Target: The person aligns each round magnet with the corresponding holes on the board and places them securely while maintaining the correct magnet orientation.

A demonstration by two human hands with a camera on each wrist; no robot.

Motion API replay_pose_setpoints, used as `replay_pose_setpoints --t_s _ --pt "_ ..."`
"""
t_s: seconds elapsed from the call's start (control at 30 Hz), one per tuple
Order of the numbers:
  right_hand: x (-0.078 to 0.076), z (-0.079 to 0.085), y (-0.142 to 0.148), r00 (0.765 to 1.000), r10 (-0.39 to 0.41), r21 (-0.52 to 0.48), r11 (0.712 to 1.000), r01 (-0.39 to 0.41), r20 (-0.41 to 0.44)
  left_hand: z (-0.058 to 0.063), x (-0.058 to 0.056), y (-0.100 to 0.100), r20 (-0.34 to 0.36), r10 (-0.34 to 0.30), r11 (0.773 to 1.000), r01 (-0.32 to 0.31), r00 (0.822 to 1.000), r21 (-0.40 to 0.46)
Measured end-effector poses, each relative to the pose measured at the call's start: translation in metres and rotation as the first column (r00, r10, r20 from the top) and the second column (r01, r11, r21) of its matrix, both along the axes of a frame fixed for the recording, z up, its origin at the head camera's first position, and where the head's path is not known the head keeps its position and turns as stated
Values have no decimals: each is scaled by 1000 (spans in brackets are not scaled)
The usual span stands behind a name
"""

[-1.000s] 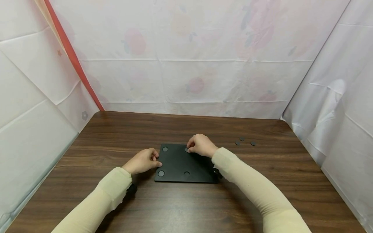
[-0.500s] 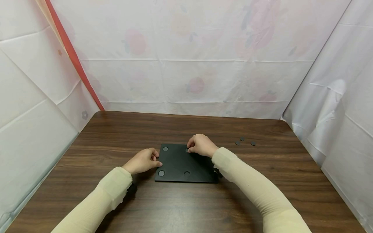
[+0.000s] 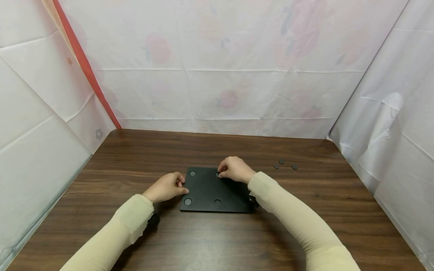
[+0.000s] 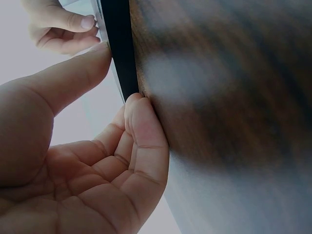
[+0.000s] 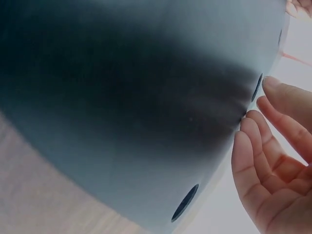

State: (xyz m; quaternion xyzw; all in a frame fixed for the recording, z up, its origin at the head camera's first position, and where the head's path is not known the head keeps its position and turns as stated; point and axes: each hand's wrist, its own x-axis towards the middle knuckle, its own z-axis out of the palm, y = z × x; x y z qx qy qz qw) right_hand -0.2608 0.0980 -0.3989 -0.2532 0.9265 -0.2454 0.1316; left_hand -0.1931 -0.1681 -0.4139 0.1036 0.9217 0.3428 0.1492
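A black rectangular board [image 3: 203, 190] with round recesses lies flat on the wooden table. Along its left edge, my left hand [image 3: 166, 187] grips it, thumb on the top face and curled fingers against the side [image 4: 119, 53]. My right hand [image 3: 236, 169] is at the far edge, thumb and forefinger pinching a small dark disc [image 3: 217, 174] at the far middle recess, the disc mostly hidden by the fingertips. Grey discs fill the far left recess [image 3: 192, 173] and the near left recess [image 3: 188, 202]. The near middle recess [image 3: 217, 203] looks dark, without a disc.
Three loose dark discs [image 3: 281, 162] lie on the table [image 3: 271, 233] to the right, beyond the board. Another dark recess [image 5: 185, 203] shows near the board's corner in the right wrist view. A pale patterned curtain [image 3: 203, 94] hangs behind the table.
Almost nothing moves. The right fingertips shift very slightly over the disc at the far middle recess; the left hand stays on the board's edge.
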Motion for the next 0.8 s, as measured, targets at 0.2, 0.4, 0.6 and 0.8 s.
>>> replay_pose_setpoints --t_s 0.2,0.4,0.6,0.8 --pt "-1 1 7 1000 3 -45 999 -3 3 0 0 0 -1 -3 1000 3 1000 6" --pt "0 7 17 1000 -19 -88 996 19 1 -1 -1 0 -1 -2 1000 2 1000 8" --pt "3 12 29 998 -54 -125 991 49 -34 0 0 -1 0 -4 1000 4 1000 1" --pt "8 18 43 991 -92 -166 983 75 -99 1 0 0 3 -1 1000 1 1000 6"
